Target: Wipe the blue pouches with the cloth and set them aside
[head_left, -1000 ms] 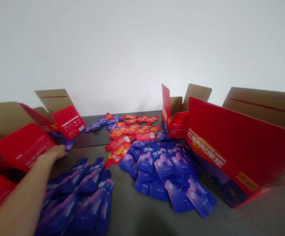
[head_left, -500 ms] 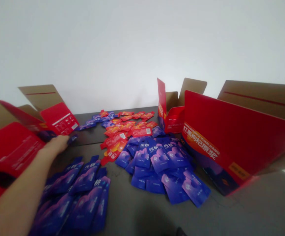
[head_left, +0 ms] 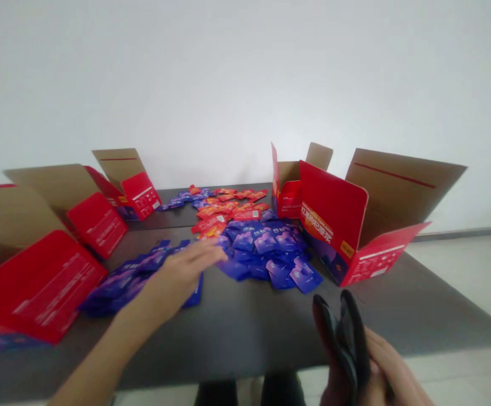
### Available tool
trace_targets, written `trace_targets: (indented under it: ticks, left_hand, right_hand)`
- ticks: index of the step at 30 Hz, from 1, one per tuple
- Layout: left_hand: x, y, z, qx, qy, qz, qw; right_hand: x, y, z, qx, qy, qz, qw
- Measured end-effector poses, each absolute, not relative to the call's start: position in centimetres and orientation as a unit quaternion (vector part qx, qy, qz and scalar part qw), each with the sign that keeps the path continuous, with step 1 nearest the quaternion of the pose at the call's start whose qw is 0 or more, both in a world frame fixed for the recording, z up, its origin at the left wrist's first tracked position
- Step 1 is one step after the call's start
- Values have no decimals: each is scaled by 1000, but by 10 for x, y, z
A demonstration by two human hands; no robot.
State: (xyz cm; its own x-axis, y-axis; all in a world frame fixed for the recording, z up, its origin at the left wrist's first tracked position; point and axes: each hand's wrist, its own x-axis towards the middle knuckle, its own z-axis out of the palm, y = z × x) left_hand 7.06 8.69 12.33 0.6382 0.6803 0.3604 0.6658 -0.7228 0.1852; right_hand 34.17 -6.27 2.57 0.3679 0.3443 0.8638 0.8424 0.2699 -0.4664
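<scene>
My left hand [head_left: 188,264] reaches over the table, its fingers pinched and blurred. Just below the fingertips is a smeared purple-blue pouch [head_left: 233,269], which appears to be in their grip. Beside it lies a heap of purple pouches [head_left: 266,239]. Under my left forearm is another stack of purple pouches [head_left: 122,282], partly covered. At the lower right, my right hand [head_left: 378,366] is wrapped round a dark glossy object [head_left: 346,332] with two upright rounded prongs. Its kind is not clear, and the frame's bottom edge cuts it off.
Red cartons with raised flaps stand on both sides: a near left carton [head_left: 46,282], a far left carton [head_left: 141,194] and a right carton [head_left: 334,225]. Red-orange pouches [head_left: 224,210] lie toward the back wall. The dark table's [head_left: 249,344] front edge runs near my legs.
My left hand has moved from the left cartons rightward to the purple heap. My right hand with the dark object has come into view. The camera view has shifted back.
</scene>
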Motion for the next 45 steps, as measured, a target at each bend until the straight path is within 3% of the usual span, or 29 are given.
trace_targets:
  ticks: [4, 9, 15, 20, 24, 31, 37, 45]
  left_hand:
    - [88, 51, 49, 922, 307, 171, 161]
    - [79, 48, 0, 907, 338, 160, 194]
    - [74, 21, 11, 884, 413, 191, 102]
    - [101, -5, 12, 879, 457, 102, 91]
    - [104, -10, 13, 911, 395, 104, 56]
    - [103, -26, 1, 911, 362, 155, -125]
    - [105, -27, -1, 897, 330, 220, -194]
    - [112, -29, 2, 903, 382, 150, -129]
  right_hand:
    - [353, -74, 46, -548, -531, -239, 600]
    - [351, -89, 48, -563, -539, -207, 591]
    - [340, -72, 44, -505, -688, -178, 490]
    - [318, -39, 60, -472, -771, -101, 416]
    - [293, -16, 74, -446, -844, -38, 295]
    - [259, 2, 54, -400, -911, 12, 103]
    - [254, 38, 43, -467, -883, 0, 50]
    - [255, 42, 68, -532, -842, -28, 82]
